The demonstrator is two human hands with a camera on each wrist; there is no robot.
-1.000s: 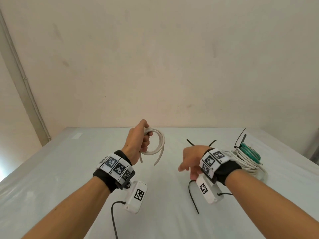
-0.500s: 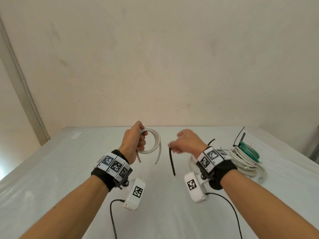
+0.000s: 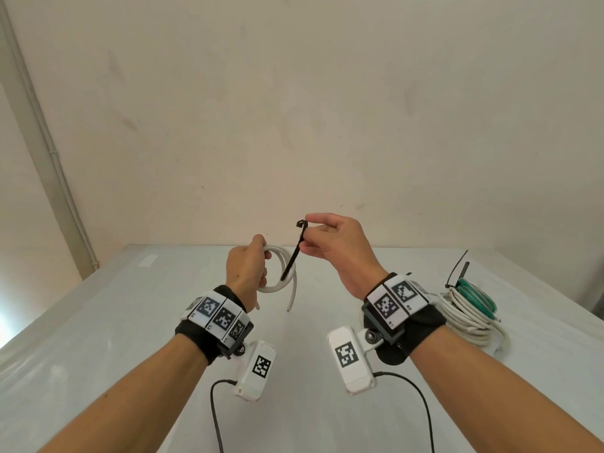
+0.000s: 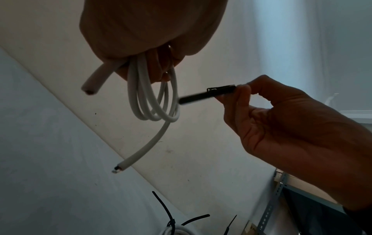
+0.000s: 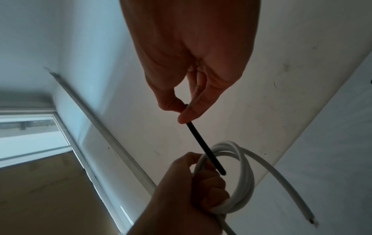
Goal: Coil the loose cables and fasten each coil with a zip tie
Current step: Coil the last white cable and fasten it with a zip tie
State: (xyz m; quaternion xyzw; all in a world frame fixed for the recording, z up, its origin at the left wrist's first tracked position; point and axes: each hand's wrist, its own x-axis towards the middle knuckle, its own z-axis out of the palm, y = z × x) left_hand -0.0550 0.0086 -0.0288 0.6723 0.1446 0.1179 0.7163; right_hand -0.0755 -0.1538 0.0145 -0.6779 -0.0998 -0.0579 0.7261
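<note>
Above the table [image 3: 98, 322], the left hand [image 3: 245, 266] is curled round the small white cable coil [image 3: 281, 273]. The right hand [image 3: 333, 250] pinches a black zip tie [image 3: 292, 259] by its head, tail poking into the loops. Risk: a slackened left-hand grip could let the stiff coil spring open, or the tail may miss a strand.

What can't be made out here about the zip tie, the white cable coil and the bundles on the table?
- Zip tie: its tip is motion-blurred in the left wrist view; whether it has entered the white cable coil is unclear.
- Left hand: its fingers cover the gripped part of the coil in the head view.
- Tied bundles: partly hidden behind the right wrist in the head view; cut off by the bottom edge in the left wrist view.
</note>
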